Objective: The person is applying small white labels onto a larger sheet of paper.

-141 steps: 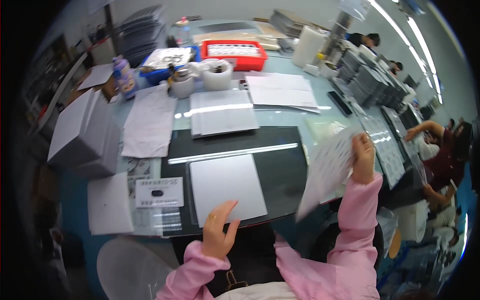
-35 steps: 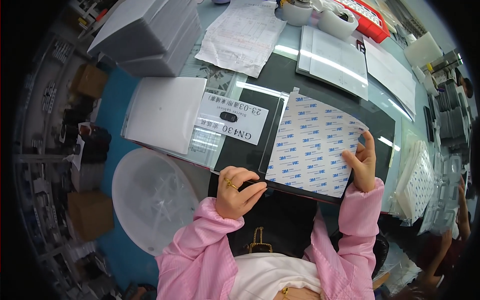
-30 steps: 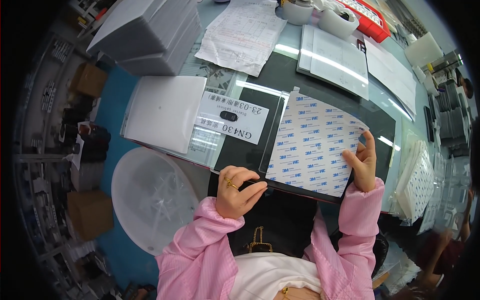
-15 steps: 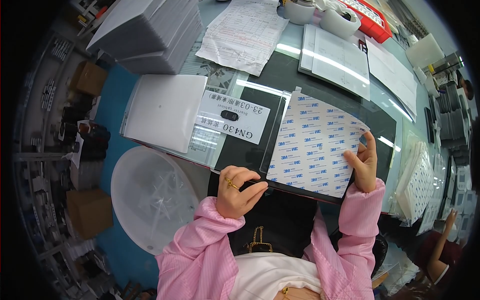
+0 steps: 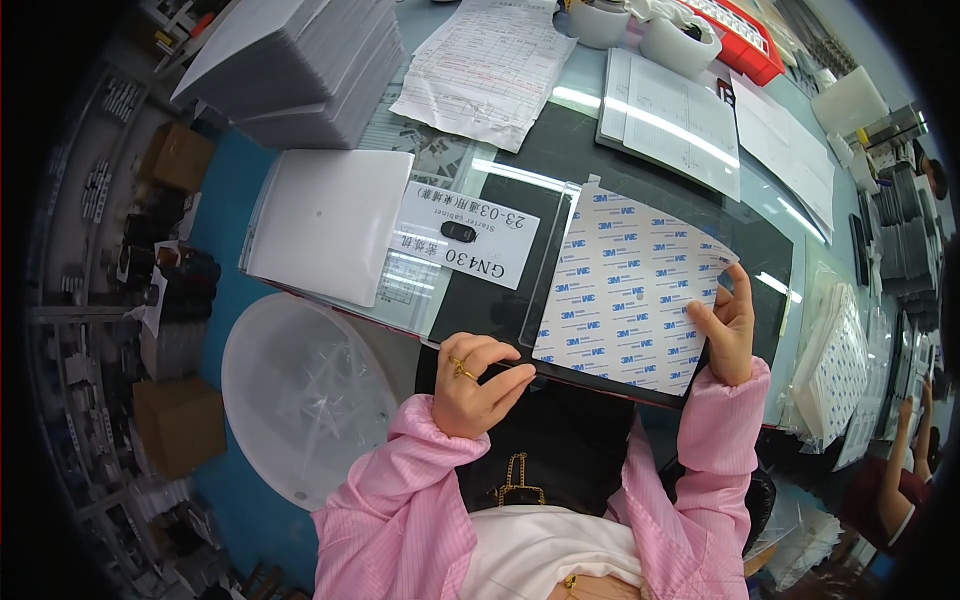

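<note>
A white adhesive-backed sheet (image 5: 625, 295) printed with blue marks lies at the table's front, its upper right corner lifted a little. My right hand (image 5: 730, 325) grips its right edge, thumb on top and fingers curled behind. Under the sheet's left side shows a clear plastic plate (image 5: 546, 270). By the table's front edge, left of the sheet, is my left hand (image 5: 480, 385); its fingers are bent, the thumb stands apart from them, and I see nothing held. A printed white label card (image 5: 480, 215) with a small black piece (image 5: 458, 232) on it lies further left.
White sheets (image 5: 325, 220) are piled at the left, with a taller stack (image 5: 300, 70) behind. A translucent bin (image 5: 250, 400) stands below the table's left edge. Papers (image 5: 490, 70), a red tray (image 5: 765, 65) and a white container (image 5: 680, 45) are at the back. More blue-marked sheets (image 5: 830, 370) hang at right.
My hands and the sheet stay practically in place. At the far right, another person's arms have shifted, with a second raised forearm now showing.
</note>
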Available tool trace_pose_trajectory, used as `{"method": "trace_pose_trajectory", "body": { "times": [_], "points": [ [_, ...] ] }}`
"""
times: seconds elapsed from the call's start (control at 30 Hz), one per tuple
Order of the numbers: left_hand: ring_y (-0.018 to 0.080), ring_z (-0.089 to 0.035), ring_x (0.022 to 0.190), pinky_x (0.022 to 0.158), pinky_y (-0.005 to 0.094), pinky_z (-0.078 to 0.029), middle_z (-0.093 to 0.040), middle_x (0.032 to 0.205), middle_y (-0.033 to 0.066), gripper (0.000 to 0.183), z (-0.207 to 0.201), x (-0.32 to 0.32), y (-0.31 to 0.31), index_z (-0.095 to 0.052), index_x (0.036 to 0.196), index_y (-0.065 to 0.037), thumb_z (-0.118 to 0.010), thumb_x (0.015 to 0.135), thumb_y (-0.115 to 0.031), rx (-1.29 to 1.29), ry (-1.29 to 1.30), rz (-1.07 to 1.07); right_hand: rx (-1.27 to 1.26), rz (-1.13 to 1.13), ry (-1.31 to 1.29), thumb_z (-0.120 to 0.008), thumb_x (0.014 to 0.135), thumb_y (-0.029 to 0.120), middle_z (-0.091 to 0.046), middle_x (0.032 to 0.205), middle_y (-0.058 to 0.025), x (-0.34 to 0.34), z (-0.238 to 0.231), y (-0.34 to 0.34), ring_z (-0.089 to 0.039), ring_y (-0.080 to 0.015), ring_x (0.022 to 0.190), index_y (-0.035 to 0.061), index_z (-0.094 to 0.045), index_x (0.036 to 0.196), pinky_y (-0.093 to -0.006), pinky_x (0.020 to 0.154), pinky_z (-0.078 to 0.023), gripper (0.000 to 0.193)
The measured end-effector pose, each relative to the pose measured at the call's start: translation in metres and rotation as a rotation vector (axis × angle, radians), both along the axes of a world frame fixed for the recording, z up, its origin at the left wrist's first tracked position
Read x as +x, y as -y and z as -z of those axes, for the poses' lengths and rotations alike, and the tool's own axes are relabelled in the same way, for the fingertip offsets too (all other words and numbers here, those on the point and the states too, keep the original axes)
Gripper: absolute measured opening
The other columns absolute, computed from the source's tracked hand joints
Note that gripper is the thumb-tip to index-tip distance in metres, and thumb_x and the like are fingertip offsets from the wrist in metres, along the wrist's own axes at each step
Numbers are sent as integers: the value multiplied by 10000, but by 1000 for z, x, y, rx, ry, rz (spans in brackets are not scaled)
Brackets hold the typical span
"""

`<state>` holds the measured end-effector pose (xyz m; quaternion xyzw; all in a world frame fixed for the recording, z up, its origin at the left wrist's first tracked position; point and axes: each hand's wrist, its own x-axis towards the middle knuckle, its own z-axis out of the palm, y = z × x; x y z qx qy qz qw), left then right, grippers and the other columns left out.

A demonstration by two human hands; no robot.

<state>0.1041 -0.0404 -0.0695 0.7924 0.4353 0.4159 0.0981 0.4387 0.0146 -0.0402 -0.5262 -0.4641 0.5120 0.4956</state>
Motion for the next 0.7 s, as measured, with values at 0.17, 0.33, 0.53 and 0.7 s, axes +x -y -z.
{"method": "trace_pose_trajectory", "body": {
  "times": [0.17, 0.33, 0.53, 0.7],
  "points": [
    [215, -578, 901, 825, 383, -432, -622, 959, 1, 250, 0, -1, 1, -741, 879, -151, -838, 661, -79, 2, -6, 1, 0, -9, 13, -684, 862, -33, -673, 1105, -241, 1, 1, 0, -709, -256, 956, 66, -323, 1457, -341, 798, -602, 703],
    [209, -565, 903, 820, 376, -421, -610, 976, -1, 324, 1, -1, 0, -766, 970, -167, -830, 667, -70, 9, -22, 2, -1, -14, 4, -680, 868, -32, -675, 1103, -237, -1, 2, -1, -707, -254, 961, 66, -324, 1457, -340, 806, -598, 696],
    [211, -538, 911, 831, 383, -403, -569, 975, 7, 322, -3, 3, 0, -769, 987, -167, -805, 686, -58, -5, -72, -8, -5, -28, 8, -681, 868, -30, -671, 1118, -237, 3, -1, -2, -702, -255, 977, 69, -314, 1461, -340, 821, -592, 704],
    [208, -535, 957, 881, 404, -397, -546, 984, 1, 316, -1, 3, 2, -754, 1021, -162, -769, 713, -91, -22, -94, -5, -9, -16, 22, -695, 853, -4, -670, 1137, -229, 1, 4, 0, -710, -271, 974, 98, -327, 1459, -362, 824, -599, 716]
  ]
}}
